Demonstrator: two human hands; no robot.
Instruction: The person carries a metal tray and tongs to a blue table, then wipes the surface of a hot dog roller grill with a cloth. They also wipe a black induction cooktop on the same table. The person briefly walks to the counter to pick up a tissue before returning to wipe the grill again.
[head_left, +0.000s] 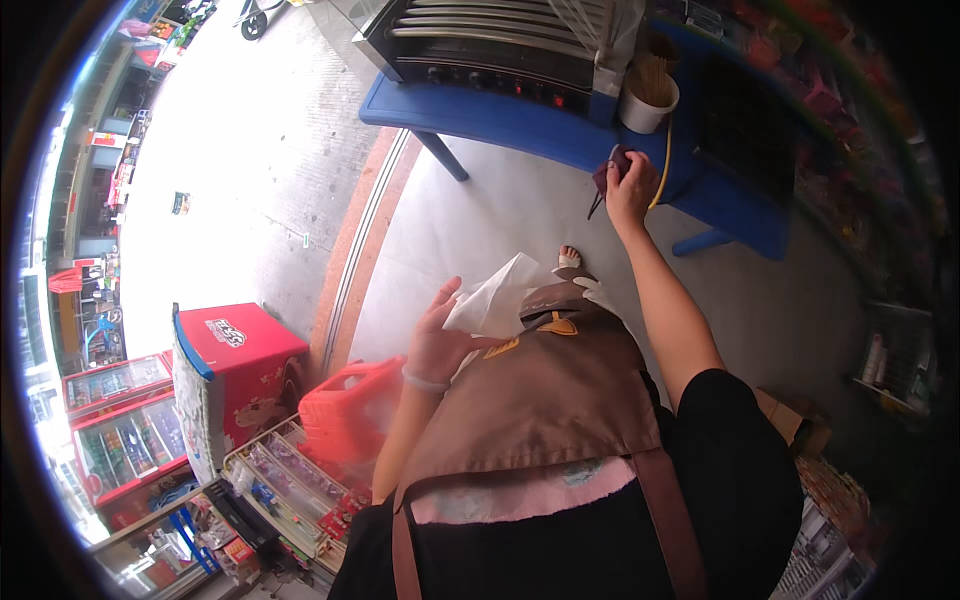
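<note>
My left hand (437, 341), with a pale band at the wrist, holds a crumpled piece of thin white paper or a paper bag (499, 296) between thumb and fingers, in front of my brown apron (540, 405). Stretched forward, my right hand (634, 189) grips a small dark maroon object (611, 169) from which a dark strip hangs; its exact kind is unclear. That hand is by the front edge of a blue table (517, 124). Just beyond it stands a white cup (651, 105) of thin wooden sticks, beside a roller grill (495, 52) with red lights lit.
A yellow hose or cord (666, 165) hangs over the table edge near my right hand. At left are a red plastic jerrycan (352, 405), a red cooler box (240, 352) and a rack of small packaged goods (292, 480). A metal floor track (367, 217) borders the bright street.
</note>
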